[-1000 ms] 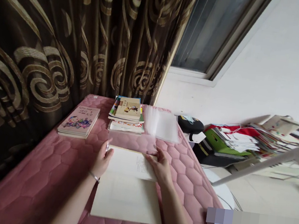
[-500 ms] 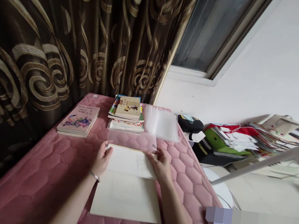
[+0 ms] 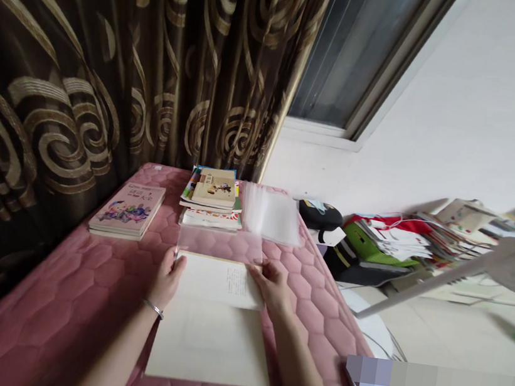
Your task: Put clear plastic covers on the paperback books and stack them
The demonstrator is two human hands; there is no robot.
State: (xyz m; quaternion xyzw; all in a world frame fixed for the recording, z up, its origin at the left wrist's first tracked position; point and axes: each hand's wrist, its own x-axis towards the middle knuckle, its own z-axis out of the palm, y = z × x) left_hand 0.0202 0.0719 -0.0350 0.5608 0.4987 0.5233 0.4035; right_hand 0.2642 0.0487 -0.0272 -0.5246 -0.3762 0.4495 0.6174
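Note:
An open book (image 3: 211,345) lies on the pink quilted mattress (image 3: 97,289), its pale, blank lower part toward me and a page with a small block of print at its upper right. A clear plastic cover (image 3: 220,242) reaches beyond its far edge. My left hand (image 3: 167,279) is closed on the book's far left corner, thumb on top. At the far right corner my right hand (image 3: 274,289) pinches the book, with the plastic at its fingertips. How far the plastic runs under the book I cannot tell.
Past my hands stand a stack of books (image 3: 214,197) and a pile of clear plastic covers (image 3: 273,215). More books (image 3: 128,209) with a pink cover lie at the left. A patterned curtain (image 3: 112,72) borders the mattress. A fan (image 3: 436,280) stands at the right, near heaped papers (image 3: 398,242).
The view has shifted slightly, so most things sit a little further left. Both hands keep their hold on the book, which looks otherwise unchanged.

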